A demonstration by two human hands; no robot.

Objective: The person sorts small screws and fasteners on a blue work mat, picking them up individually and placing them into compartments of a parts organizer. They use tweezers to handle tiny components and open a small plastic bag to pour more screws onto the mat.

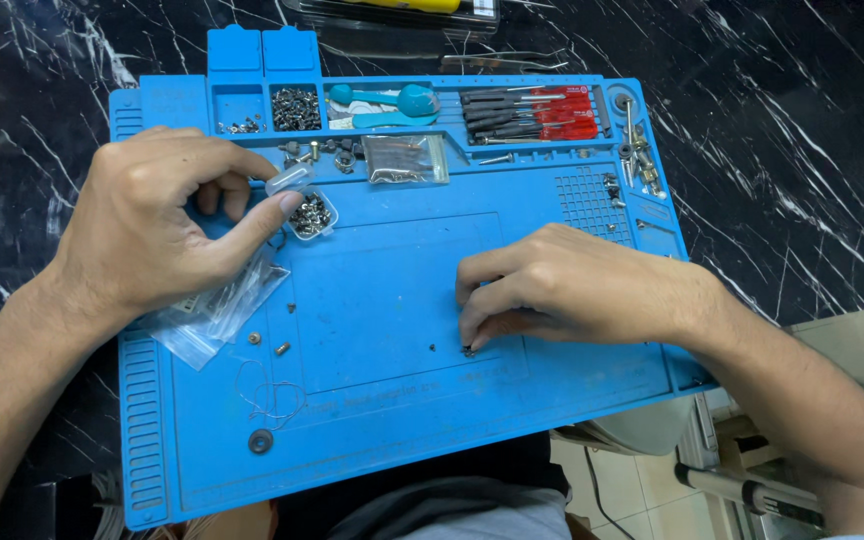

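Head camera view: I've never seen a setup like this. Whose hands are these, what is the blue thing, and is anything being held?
There is one picture, from a camera worn on the person's head, looking down at their own two bare hands. They work over a blue repair mat with moulded compartments, lying on a black marble tabletop. The left hand pinches the rim of a small clear box of screws, with clear plastic bags beneath it. The right hand presses its fingers onto a tiny screw on the mat. Along the top lie red-handled screwdrivers, a teal tool and loose screws.
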